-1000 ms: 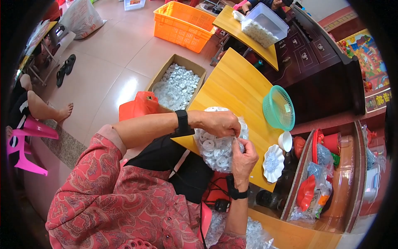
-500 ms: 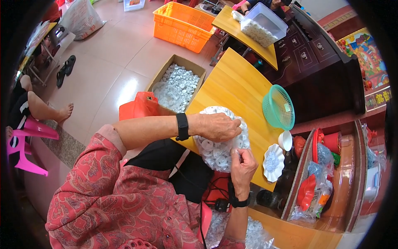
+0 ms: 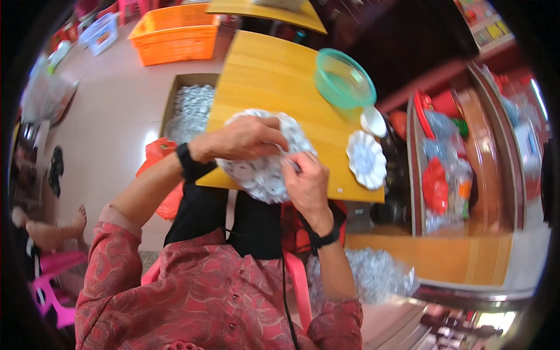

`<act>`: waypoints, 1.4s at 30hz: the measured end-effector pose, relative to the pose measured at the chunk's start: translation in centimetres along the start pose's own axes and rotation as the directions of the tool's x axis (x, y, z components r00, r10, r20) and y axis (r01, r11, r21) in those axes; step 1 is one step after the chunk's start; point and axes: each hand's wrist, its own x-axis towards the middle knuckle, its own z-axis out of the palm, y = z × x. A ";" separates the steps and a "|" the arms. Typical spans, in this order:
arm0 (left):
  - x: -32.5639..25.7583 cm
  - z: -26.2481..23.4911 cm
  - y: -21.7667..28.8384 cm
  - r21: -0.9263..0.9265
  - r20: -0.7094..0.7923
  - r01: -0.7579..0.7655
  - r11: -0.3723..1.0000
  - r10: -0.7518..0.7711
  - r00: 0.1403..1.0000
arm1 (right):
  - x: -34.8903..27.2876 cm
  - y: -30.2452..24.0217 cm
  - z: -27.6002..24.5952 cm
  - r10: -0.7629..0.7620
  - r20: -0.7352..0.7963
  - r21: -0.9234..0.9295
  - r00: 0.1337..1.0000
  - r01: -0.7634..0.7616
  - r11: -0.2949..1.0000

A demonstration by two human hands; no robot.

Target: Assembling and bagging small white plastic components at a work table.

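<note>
Mid-frame, the left hand [image 3: 246,139] and right hand [image 3: 309,182] curl half-closed fingers over white discs [image 3: 256,178] (what they grip, I cannot tell).

Yellow table [image 3: 262,70]: bag [image 3: 256,179] at edge, green basket [image 3: 328,88], bowl [image 3: 373,122], fluted dish [image 3: 377,176]

Head view: left fisheye of a worn pair, looking steeply down
Hands [image 3: 308,183]: close, mid-view
Shirt [image 3: 227,297]: nearest, at lower edge
Table [image 3: 274,73]: seen from above, beyond hands
Crate [image 3: 178,49]: far, upper left
</note>
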 end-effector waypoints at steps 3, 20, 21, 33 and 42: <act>0.7 -0.1 0.1 -0.037 0.048 -0.002 0.999 0.004 0.999 | -0.2 0.2 -0.5 0.024 -0.026 -0.018 0.999 -0.025 1.000; 0.8 1.1 -0.1 0.005 0.003 0.033 0.999 -0.033 0.999 | -1.0 0.4 -1.0 0.064 -0.068 0.076 0.996 -0.058 0.995; 1.0 1.0 0.1 0.012 0.015 0.023 1.000 -0.023 1.000 | -1.1 0.4 -1.2 0.043 -0.058 0.089 0.997 -0.038 0.995; -1.7 -1.1 1.5 -0.122 -0.337 0.182 0.976 -0.213 0.917 | -0.4 0.6 -6.5 0.270 0.111 0.120 0.956 -0.283 0.952; -6.6 -0.3 5.3 -0.555 -0.270 0.348 0.755 -0.560 0.784 | 2.3 -1.9 -1.8 0.075 0.231 -0.092 0.970 -0.055 0.994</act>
